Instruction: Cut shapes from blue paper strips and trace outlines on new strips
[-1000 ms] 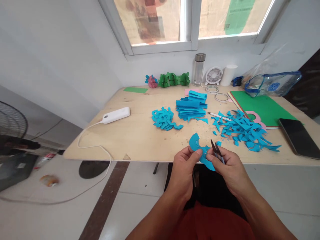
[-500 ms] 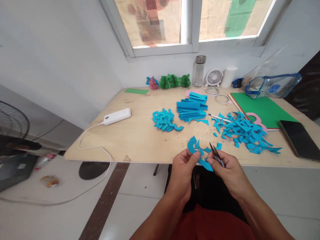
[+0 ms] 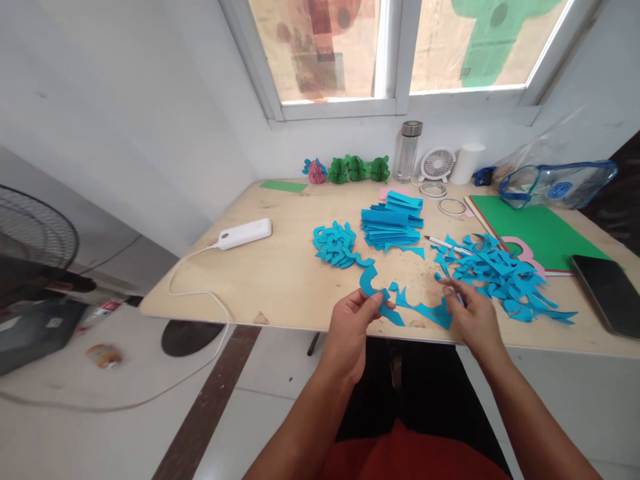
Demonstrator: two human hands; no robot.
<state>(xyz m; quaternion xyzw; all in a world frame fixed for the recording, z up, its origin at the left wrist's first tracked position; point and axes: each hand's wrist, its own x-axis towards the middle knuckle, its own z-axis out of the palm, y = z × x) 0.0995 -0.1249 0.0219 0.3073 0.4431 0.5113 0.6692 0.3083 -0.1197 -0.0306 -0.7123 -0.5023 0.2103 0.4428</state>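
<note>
My left hand (image 3: 353, 323) pinches a curved cut-out of blue paper (image 3: 369, 280) between thumb and fingers, over the front of the table. To its right, my right hand (image 3: 470, 310) is closed around a pair of scissors (image 3: 459, 299), mostly hidden by the fingers. A blue paper offcut (image 3: 425, 311) reaches from between the hands to the right fingers; whether they grip it I cannot tell. Just beyond my left hand lies a pile of curved blue cut-outs (image 3: 334, 245). Behind it is a stack of folded blue strips (image 3: 393, 220).
Blue scraps (image 3: 505, 267) are heaped on the right by a white pen (image 3: 447, 245), green sheets (image 3: 545, 233) and a phone (image 3: 607, 290). A white power bank (image 3: 245, 233) with a cable lies left. A glass bottle (image 3: 409, 153) and small fan (image 3: 437, 163) stand at the back.
My hands have moved apart. The left one carries the curved cut-out left, towards the pile; the right one has shifted right with the scissors, whose blades no longer show. The view has shifted slightly.
</note>
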